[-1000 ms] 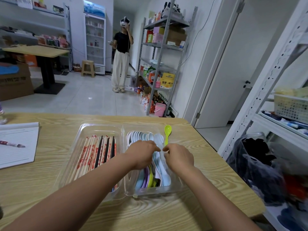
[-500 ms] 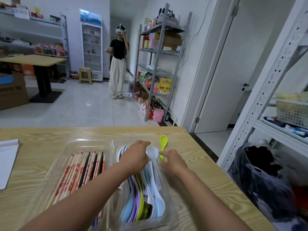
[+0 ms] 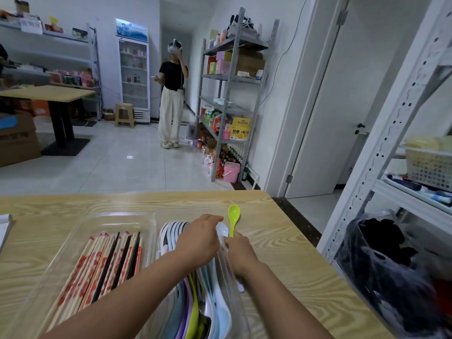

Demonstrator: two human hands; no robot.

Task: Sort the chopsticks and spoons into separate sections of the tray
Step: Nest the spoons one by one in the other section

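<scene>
- The wooden table [image 3: 281, 241] fills the near part of the scene, and the clear tray [image 3: 80, 231] lies on it in front of me.
- My two forearms reach from the near edge to the far part of the tray, both slanting a little to the right.
- In the left section the chopsticks [image 3: 105, 263] lie side by side, pointing far.
- In the right section the spoons [image 3: 210, 302] are stacked on their edges.
- My left hand [image 3: 199, 241] is above the far spoons, back up, fingers curled down around a white spoon [image 3: 222, 228].
- My right hand [image 3: 241, 250] is at the right wall of the tray; it pinches the handle of the green spoon [image 3: 233, 217], whose bowl points far, over the table.
</scene>
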